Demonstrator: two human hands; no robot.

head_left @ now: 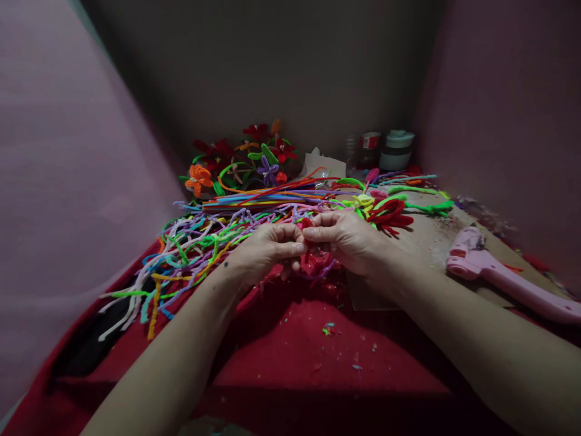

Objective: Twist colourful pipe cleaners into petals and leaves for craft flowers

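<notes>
Both hands meet over the front of the table with a small red pipe cleaner piece between them. My left hand pinches it from the left with thumb and fingers. From the right, my right hand also pinches the red piece, its fingertips almost touching the left ones. The exact shape of the piece is partly hidden by the fingers. Just behind my right hand lies a bundle of red pipe cleaner loops. A heap of many-coloured pipe cleaners spreads behind and left of my left hand.
A pink hot glue gun lies on a board at the right. Pipe cleaner flowers stand at the back left. A lidded jar and a red-labelled container are at the back. Scraps dot the red cloth.
</notes>
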